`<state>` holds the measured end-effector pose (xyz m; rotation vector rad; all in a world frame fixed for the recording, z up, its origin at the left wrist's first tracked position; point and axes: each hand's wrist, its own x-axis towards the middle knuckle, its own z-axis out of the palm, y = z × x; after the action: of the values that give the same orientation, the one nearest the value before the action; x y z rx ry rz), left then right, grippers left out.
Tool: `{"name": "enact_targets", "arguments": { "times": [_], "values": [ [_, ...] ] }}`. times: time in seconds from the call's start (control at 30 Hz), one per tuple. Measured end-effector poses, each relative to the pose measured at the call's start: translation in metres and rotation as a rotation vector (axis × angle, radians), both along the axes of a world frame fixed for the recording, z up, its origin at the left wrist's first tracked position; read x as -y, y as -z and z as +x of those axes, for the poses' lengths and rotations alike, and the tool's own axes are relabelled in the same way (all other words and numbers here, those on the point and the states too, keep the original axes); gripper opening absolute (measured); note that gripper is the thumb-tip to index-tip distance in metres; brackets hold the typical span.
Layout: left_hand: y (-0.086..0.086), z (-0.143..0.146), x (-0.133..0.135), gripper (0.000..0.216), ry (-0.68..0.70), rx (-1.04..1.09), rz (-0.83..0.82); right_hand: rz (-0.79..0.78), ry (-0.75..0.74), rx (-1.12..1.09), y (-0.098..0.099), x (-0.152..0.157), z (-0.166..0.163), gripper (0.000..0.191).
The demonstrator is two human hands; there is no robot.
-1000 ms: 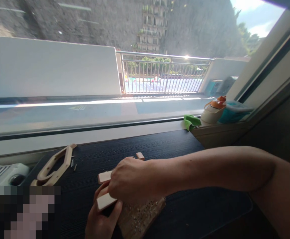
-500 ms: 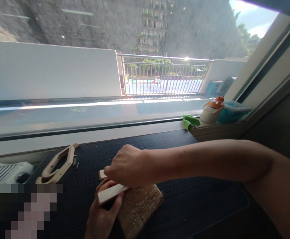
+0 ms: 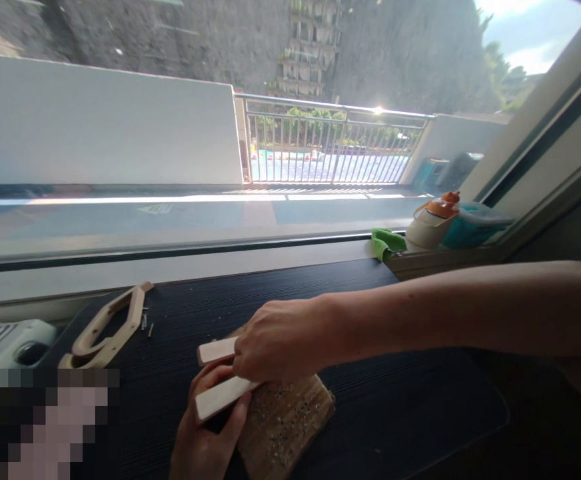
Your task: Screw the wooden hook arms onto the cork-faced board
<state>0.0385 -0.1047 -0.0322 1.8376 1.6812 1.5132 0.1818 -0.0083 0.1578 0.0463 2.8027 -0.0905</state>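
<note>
My left hand [image 3: 208, 423] grips a pale wooden piece [image 3: 223, 398] from the near left, thumb along its side; two bar-like ends point left. Over its right part my right hand [image 3: 275, 340] is closed, knuckles up, and whatever its fingers hold is hidden beneath. Both hands are above a brown wooden board [image 3: 290, 417] with many small holes or specks, tilted on the dark table [image 3: 395, 407]. At the table's left lies a looped wooden frame [image 3: 120, 327], with several screws [image 3: 144, 320] beside it.
Along the back runs a window sill [image 3: 270, 267]. A green cloth [image 3: 385, 243], a cream bottle [image 3: 428, 223] with an orange top and a teal box [image 3: 473, 223] stand at its right. A white slatted appliance [image 3: 13, 343] is at the left edge.
My right hand has shifted right along the wooden piece, uncovering more of its far bar. My left hand keeps its grip. The view has tilted slightly.
</note>
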Motion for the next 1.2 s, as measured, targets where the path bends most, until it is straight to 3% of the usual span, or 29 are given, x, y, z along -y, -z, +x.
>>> {"name": "enact_targets", "arguments": {
  "times": [0.47, 0.7, 0.87, 0.93, 1.07, 1.2],
  "values": [
    [-0.004, 0.0, 0.0, 0.031, -0.02, -0.058, 0.047, -0.004, -0.006, -0.035, 0.006, 0.0, -0.009, 0.019],
    [-0.006, 0.001, 0.001, 0.03, -0.042, -0.017, -0.013, 0.009, 0.234, 0.014, 0.007, 0.013, -0.015, 0.011],
    [-0.007, 0.001, 0.001, 0.028, -0.042, 0.033, -0.024, 0.08, 0.297, -0.016, 0.003, 0.016, -0.019, 0.009],
    [-0.007, 0.001, 0.001, 0.028, -0.047, 0.063, -0.052, 0.114, 0.267, 0.001, -0.002, 0.016, -0.018, 0.014],
    [-0.005, 0.0, 0.001, 0.028, -0.105, 0.111, -0.152, 0.148, 0.041, 0.004, -0.009, 0.018, -0.014, 0.019],
    [-0.006, -0.001, 0.0, 0.026, -0.077, 0.079, -0.094, 0.111, -0.046, 0.047, -0.005, 0.015, -0.013, 0.019]
  ]
}}
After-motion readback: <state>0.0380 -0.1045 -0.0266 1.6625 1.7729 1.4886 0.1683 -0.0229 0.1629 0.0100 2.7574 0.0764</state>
